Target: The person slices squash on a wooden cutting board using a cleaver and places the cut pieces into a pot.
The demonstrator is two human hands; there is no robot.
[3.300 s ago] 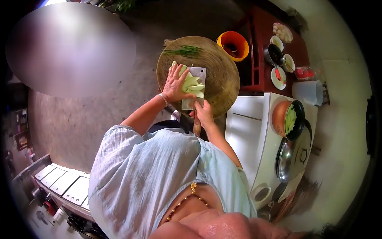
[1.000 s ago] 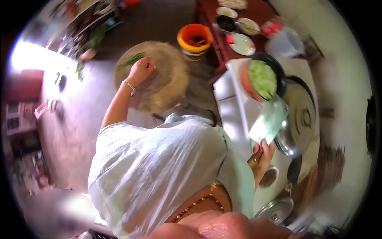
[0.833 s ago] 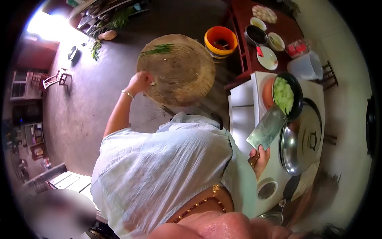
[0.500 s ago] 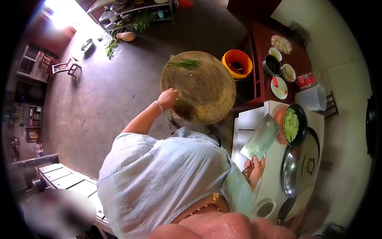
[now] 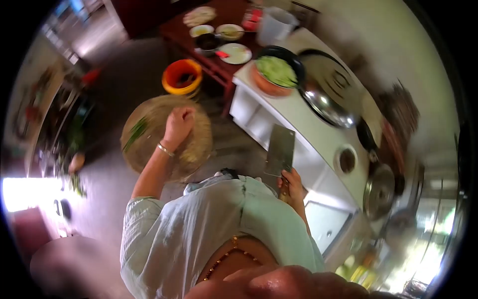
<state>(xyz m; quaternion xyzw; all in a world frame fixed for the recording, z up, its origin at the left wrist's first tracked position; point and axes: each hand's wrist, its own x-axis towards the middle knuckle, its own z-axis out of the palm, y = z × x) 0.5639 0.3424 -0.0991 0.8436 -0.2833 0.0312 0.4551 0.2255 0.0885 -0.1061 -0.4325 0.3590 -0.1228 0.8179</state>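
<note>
My right hand [image 5: 294,185] is wrapped round the handle of a cleaver [image 5: 281,151], its broad blade pointing up, beside the white stove counter. My left hand [image 5: 179,125], with a bracelet at the wrist, is closed over the round wooden chopping block [image 5: 149,162]. Whatever its fingers may hold is hidden. A small bunch of green stalks [image 5: 135,132] lies on the block, left of this hand. Just beyond the block stands an orange bucket [image 5: 182,77] with dark contents.
A black pan of sliced green vegetable [image 5: 277,71] sits on the white counter [image 5: 311,117], near a large metal lid [image 5: 332,89]. On the dark red table [image 5: 172,31] are bowls, a white plate [image 5: 235,54] and a translucent bucket [image 5: 275,26]. Shelves stand at the left.
The view has swung to the right, bringing more of the counter into sight. My left hand has moved from the block's near edge toward the bucket, over the block. The cleaver stays in my right hand.
</note>
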